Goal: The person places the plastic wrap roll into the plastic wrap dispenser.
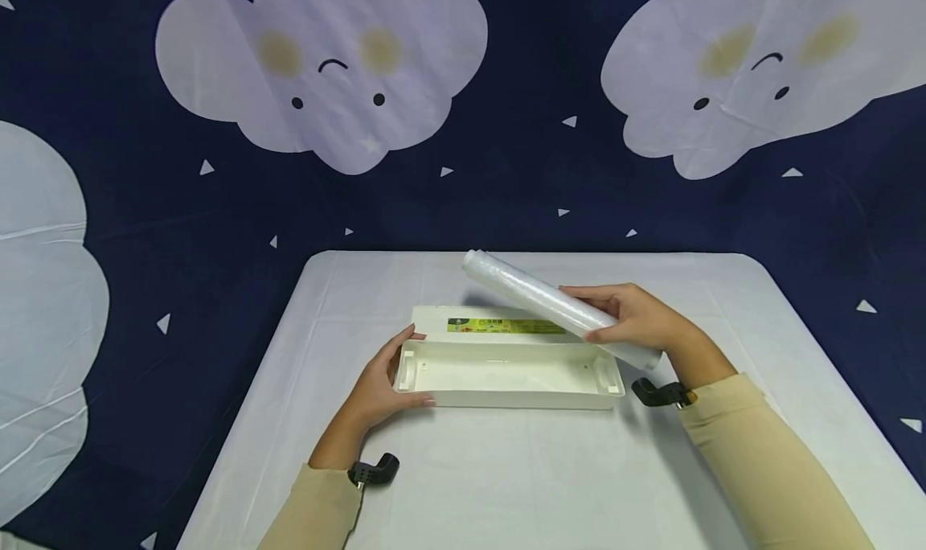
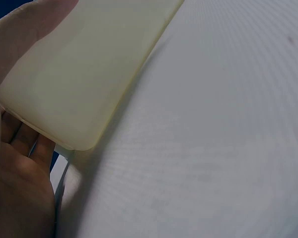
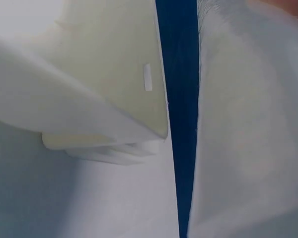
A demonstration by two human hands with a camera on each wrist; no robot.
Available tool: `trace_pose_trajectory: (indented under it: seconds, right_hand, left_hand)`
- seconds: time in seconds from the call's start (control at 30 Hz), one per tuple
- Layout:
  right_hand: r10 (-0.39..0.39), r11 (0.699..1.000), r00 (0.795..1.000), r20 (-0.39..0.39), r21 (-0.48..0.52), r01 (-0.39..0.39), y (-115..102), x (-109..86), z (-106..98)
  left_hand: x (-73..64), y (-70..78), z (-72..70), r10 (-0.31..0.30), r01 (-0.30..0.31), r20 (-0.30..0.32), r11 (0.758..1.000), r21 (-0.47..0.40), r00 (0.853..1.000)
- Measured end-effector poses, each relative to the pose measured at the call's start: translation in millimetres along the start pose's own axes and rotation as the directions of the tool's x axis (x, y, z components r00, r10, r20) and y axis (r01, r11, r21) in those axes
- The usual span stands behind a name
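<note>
In the head view, a white plastic cling film box (image 1: 514, 400) lies on the table with its trough bare and its lid (image 1: 430, 321) tipped back behind it. My left hand (image 1: 374, 385) grips the box's left end, thumb along the front wall and fingers behind. My right hand (image 1: 640, 318) holds a roll of cling film (image 1: 524, 286) near its right end. The roll slants above the box, its far end up to the left. In the right wrist view, the roll (image 3: 253, 129) is close up beside the box (image 3: 119, 84).
A yellow-green label (image 1: 477, 326) is on the lid, partly covered by the roll. The table (image 1: 506, 486) has a white cloth. Behind it hangs a dark blue curtain (image 1: 521, 188) with cloud shapes. Black wrist mounts (image 1: 374, 469) stick out by both sleeves.
</note>
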State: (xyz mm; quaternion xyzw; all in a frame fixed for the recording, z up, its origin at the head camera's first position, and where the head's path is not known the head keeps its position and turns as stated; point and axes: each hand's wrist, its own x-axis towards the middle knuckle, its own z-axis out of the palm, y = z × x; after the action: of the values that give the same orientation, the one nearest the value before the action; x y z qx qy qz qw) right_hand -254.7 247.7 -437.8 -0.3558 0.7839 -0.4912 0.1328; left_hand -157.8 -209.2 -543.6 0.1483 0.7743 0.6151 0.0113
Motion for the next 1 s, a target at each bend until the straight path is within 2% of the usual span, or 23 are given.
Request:
trace_pose_trajectory:
  seconds: [0.27, 0.53, 0.7, 1.0]
  right_hand:
    - [0.007, 1.000, 0.999, 0.043, 0.026, -0.008, -6.6, 7.7, 4.1]
    - [-0.019, 0.999, 0.996, 0.082, 0.041, 0.016, -11.1, 13.1, 8.2]
    - [-0.028, 0.998, 0.992, 0.120, 0.060, 0.021, -10.7, 15.3, 9.8]
    - [-0.008, 0.999, 0.988, 0.154, 0.035, 0.002, -13.2, 18.4, 13.8]
  left_hand:
    - [0.3, -0.2, -1.4, 0.002, -0.002, 0.002, 1.000, -0.003, 1.000]
    - [1.2, 1.6, -0.9, -0.014, 0.014, 0.001, 1.000, -0.001, 1.000]
    - [0.9, 0.7, -1.0, 0.002, -0.002, -0.001, 1.000, 0.001, 1.000]
    - [1.3, -0.2, -1.5, -0.003, 0.003, -0.002, 1.000, 0.014, 1.000]
